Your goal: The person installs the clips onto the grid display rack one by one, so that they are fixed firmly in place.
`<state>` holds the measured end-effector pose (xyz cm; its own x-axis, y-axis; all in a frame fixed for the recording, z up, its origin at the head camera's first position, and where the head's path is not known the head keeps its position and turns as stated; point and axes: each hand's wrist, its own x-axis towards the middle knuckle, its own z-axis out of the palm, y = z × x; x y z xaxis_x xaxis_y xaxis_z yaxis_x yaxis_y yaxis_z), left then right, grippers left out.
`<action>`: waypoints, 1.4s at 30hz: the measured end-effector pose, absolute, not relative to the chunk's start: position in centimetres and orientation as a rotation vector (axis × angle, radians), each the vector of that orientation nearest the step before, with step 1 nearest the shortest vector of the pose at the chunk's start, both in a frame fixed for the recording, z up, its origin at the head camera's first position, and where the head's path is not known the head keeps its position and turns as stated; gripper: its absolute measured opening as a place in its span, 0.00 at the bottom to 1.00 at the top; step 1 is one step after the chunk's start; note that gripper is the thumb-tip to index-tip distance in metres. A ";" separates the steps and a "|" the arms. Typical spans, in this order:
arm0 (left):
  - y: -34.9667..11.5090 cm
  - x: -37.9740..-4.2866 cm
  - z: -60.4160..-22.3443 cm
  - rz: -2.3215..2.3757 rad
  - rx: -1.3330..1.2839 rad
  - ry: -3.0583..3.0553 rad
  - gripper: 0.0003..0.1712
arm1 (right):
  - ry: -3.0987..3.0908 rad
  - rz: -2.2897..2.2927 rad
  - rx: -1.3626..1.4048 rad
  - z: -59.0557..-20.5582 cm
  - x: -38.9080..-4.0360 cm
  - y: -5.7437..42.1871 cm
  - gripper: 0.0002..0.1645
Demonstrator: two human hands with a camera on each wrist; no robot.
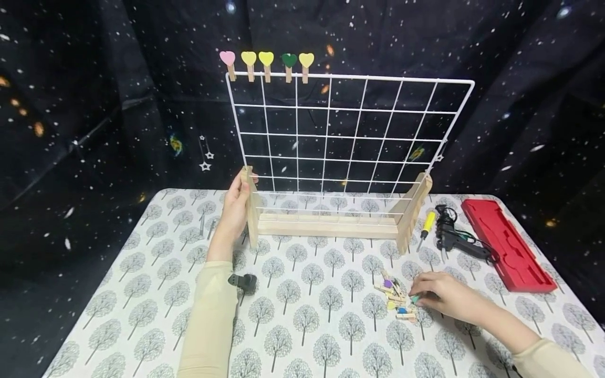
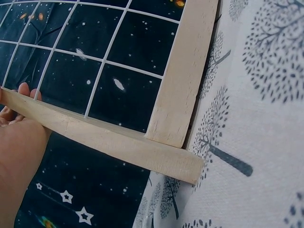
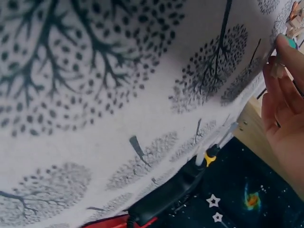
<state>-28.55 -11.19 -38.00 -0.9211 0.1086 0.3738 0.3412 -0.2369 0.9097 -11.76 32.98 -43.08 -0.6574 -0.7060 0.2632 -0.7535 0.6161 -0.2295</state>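
A white wire grid (image 1: 350, 109) stands in a wooden frame, with several heart clothespins (image 1: 267, 59) in pink, yellow and dark green clipped along the left of its top bar. My left hand (image 1: 233, 210) grips the upper part of the left wooden upright (image 1: 252, 215); in the left wrist view the fingertips show behind this upright (image 2: 99, 135). Beside a small pile of clothespins (image 1: 396, 287) on the table, my right hand (image 1: 446, 295) pinches a clothespin with a teal heart (image 1: 414, 299). Its wooden end (image 3: 277, 71) pokes out between the fingers in the right wrist view.
Right of the frame lie a yellow-handled screwdriver (image 1: 428, 222), a black glue gun (image 1: 465, 245) with its cord, and a red tray (image 1: 508, 244). A tree-patterned cloth (image 1: 293, 320) covers the table. Behind hangs a dark starry curtain (image 1: 118, 105).
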 end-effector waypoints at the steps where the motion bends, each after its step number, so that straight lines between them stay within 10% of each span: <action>1: -11.2 -28.5 -38.0 -2.294 -0.550 -1.841 0.30 | -2.721 0.495 1.210 -43.0 -11.7 33.0 0.13; 27: -11.6 -28.4 -37.8 -2.306 -0.544 -1.850 0.30 | -2.181 0.650 1.118 -25.5 -19.1 17.6 0.12; 42: -11.2 -28.6 -38.0 -2.315 -0.572 -1.811 0.29 | -2.307 1.332 0.389 -10.2 -23.1 14.5 0.19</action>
